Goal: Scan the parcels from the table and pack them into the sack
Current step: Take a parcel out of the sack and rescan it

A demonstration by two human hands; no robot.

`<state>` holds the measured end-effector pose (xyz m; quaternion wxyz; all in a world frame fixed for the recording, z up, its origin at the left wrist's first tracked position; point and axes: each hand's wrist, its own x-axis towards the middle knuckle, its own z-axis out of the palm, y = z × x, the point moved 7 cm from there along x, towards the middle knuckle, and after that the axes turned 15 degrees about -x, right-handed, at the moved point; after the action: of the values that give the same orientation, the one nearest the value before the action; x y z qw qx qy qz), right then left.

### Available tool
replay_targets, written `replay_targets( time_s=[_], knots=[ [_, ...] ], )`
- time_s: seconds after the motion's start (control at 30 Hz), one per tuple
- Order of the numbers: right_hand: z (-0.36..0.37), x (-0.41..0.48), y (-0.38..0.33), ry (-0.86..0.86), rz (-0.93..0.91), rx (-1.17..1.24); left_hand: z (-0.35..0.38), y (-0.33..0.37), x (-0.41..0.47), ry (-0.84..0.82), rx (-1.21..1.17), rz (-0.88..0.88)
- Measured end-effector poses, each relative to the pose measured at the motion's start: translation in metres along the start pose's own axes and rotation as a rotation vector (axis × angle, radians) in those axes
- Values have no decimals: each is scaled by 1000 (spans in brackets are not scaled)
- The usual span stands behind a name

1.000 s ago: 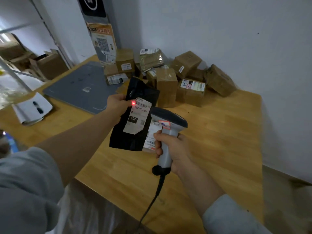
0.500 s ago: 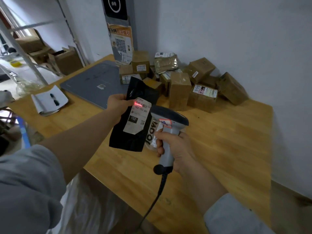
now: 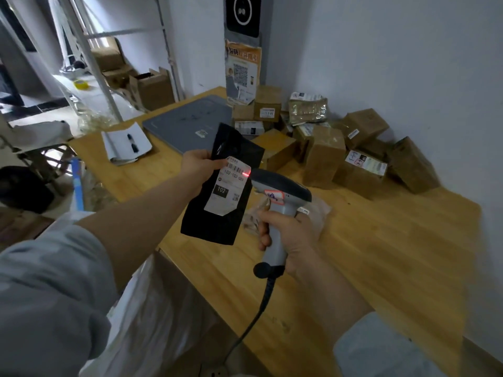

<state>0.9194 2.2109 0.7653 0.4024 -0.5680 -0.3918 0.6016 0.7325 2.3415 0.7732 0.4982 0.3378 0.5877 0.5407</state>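
Note:
My left hand (image 3: pixel 200 165) grips the upper left edge of a flat black parcel bag (image 3: pixel 217 221) with a white shipping label, held upright above the wooden table (image 3: pixel 381 254). My right hand (image 3: pixel 288 238) grips the handle of a grey corded barcode scanner (image 3: pixel 280 186), its nose just right of the label. A red laser spot sits on the label's right edge. A clear-wrapped parcel (image 3: pixel 318 213) lies on the table behind the scanner. Below the table's near edge, the white sack (image 3: pixel 152 317) stands partly hidden by my left arm.
Several cardboard boxes (image 3: pixel 324 156) and a padded packet (image 3: pixel 307 110) are piled at the table's far corner by the wall. A grey flat pad (image 3: pixel 185 123) and a white folded packet (image 3: pixel 126 142) lie at the left. Shelving and more boxes stand beyond.
The red laser spot has slid from the label's left side to its right edge. The camera has turned left, showing more shelving. Both hands keep their grips.

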Motion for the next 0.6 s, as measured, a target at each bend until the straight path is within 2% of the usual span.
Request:
replay_targets(
  time_s=[0.13,0.27,0.43,0.6],
  knots=[
    [26,0,-2,-128,-29,-9,-51,1,-1,107,-37,8],
    [60,1,4,-226,-12,-51,-144,1,-4,319,-36,71],
    [108,5,25,-327,47,-142,-268,-14,-36,607,193,116],
    [145,7,48,-391,137,-180,-342,-64,-73,728,295,25]
  ],
)
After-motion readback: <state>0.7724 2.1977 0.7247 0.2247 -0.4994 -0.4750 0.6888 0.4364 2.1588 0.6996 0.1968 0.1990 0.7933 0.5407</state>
